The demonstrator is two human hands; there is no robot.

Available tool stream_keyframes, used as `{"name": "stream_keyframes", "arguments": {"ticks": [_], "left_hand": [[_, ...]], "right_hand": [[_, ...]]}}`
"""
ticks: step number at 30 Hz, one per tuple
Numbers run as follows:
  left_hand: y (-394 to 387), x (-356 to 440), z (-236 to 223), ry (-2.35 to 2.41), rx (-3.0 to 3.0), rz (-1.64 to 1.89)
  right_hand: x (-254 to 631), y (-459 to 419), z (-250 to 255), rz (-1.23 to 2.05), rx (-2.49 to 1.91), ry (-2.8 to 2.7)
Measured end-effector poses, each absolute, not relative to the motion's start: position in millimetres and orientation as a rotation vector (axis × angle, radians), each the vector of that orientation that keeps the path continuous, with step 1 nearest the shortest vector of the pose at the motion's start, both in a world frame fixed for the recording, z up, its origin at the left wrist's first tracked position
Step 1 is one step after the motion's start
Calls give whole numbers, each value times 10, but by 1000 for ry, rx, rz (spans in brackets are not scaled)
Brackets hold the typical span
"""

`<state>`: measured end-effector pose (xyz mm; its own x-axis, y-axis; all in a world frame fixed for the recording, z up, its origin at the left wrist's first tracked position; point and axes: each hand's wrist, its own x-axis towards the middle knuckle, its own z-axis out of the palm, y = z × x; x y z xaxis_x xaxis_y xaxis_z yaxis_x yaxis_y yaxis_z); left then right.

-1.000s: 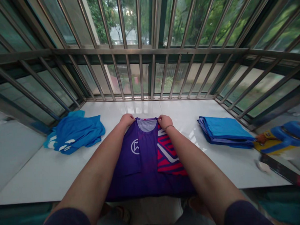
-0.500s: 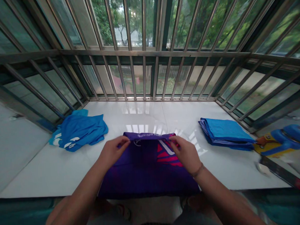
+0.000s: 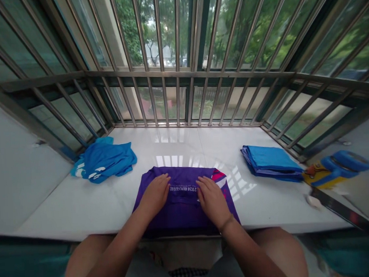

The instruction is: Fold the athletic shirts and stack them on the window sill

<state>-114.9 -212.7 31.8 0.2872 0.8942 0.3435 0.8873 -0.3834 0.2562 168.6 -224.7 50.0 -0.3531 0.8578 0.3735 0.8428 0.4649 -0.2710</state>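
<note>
A purple sports shirt (image 3: 182, 177) lies folded into a compact rectangle at the front edge of the white sill (image 3: 184, 146). A red and white patterned corner shows at its right. My left hand (image 3: 156, 194) lies flat on its left half with the fingers stretched out. On its right half, beside a line of white print, my right hand (image 3: 211, 200) presses down flat, fingers extended. Neither hand holds anything.
A loose pile of blue shirts (image 3: 105, 159) sits at the sill's left end. A neat stack of folded blue garments (image 3: 270, 161) lies at the right. A blue and yellow object (image 3: 337, 171) rests at the far right. Metal window bars (image 3: 176, 70) enclose the sill.
Both hands pulled the shirt's collar end toward me, folding it over the lower half. They let go and now lie flat on top of the folded shirt.
</note>
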Motion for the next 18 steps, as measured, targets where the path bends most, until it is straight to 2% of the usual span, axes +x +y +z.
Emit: {"name": "stream_keyframes", "arguments": {"ticks": [5,10,14,18], "left_hand": [[-1618,-787,178,1931,2458,390],[-1526,-1181,-28,2141,2220,318],[-1511,-1562,-14,2162,2166,371],[-1256,-1764,256,1985,2124,378]], "right_hand": [[1228,-1687,352,146,-1679,-2367],[1680,-1448,178,257,-2087,-2205],[2160,-1389,186,170,-2161,-2166],[2392,-1238,338,165,-2023,-2251]]}}
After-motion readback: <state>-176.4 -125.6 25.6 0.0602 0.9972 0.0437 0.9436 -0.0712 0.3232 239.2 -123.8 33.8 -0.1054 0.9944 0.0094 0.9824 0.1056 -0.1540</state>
